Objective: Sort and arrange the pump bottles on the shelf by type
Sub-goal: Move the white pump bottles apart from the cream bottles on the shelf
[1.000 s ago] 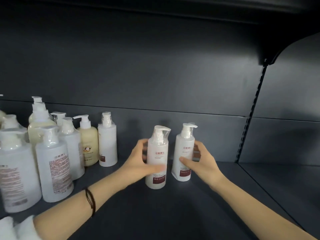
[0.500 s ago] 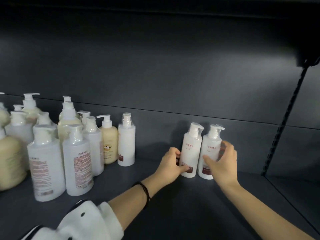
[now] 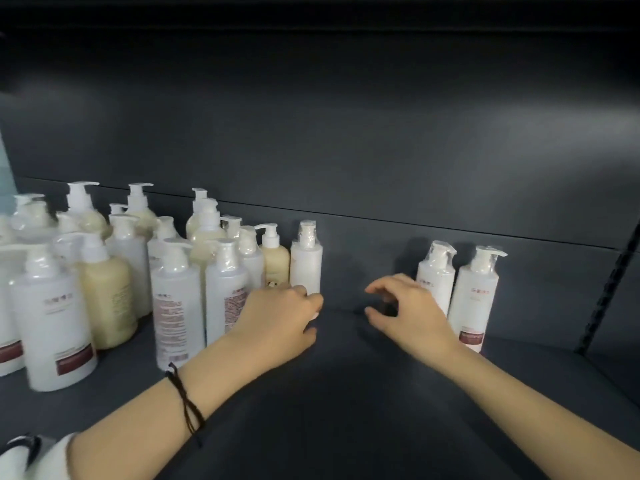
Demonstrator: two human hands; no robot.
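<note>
Fig.: we release two white btls [image 3: 476,296], now upright, side by side at 3 o'clock by back wall [image 3: 346,133]. L hand [image 3: 277,320], R hand [image 3: 412,317] empty, fingers loose, apart. One type grouped; mixed cluster [image 3: 52,306] at 9 o'clock remains.

Dark grey back panel [image 3: 346,133], slotted upright [image 3: 603,299] at rt.

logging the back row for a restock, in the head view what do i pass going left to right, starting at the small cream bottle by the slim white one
cream pump bottle → slim white bottle → white bottle with dark red label → matching white bottle → slotted shelf upright. The left hand and right hand are left out because each overlaps a bottle.
</note>
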